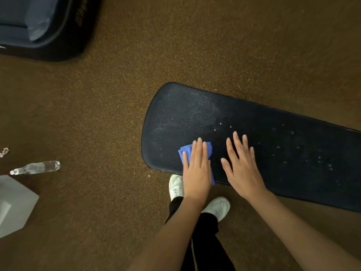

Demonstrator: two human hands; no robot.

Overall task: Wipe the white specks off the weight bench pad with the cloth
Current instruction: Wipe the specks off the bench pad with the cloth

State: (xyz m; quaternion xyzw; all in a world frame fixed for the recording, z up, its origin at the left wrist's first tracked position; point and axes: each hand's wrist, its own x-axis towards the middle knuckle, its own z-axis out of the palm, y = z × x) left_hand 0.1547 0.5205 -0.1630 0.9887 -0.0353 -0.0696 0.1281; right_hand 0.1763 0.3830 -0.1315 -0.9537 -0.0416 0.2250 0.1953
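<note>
The dark weight bench pad (195,114) runs from the centre to the right edge. White specks (220,124) dot its middle, and several more (320,159) lie further right. My left hand (196,169) lies flat on a folded blue cloth (184,151), pressing it onto the pad's near left edge. The cloth shows at my fingertips and beside my palm. My right hand (241,165) rests flat on the pad just right of the cloth, fingers spread, holding nothing.
Speckled brown floor (97,114) surrounds the bench. A clear plastic bottle (37,167) lies on the floor at left, near a white box (15,202). A dark piece of equipment (58,36) sits at top left. My white shoes (216,208) stand below the pad.
</note>
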